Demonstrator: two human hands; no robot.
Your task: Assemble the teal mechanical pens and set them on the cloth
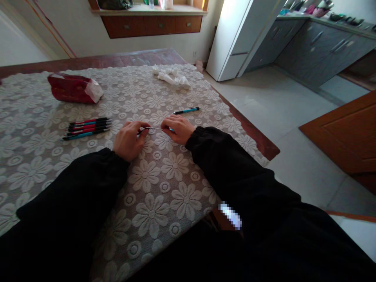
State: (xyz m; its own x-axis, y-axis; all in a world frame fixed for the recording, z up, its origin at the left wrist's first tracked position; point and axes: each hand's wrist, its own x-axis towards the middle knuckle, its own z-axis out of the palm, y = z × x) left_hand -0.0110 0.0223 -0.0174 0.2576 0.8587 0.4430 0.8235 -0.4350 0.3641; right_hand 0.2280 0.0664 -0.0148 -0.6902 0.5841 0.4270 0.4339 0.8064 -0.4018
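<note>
left hand (129, 139) and right hand (178, 128) rest on the table (164, 184) near its middle, fingers pinched together on opposite ends of a thin pen part (154, 128) spanning the gap between them. a blue pen (186, 111) lies just beyond; a row of pens (87, 127) toward the left edge.
</note>
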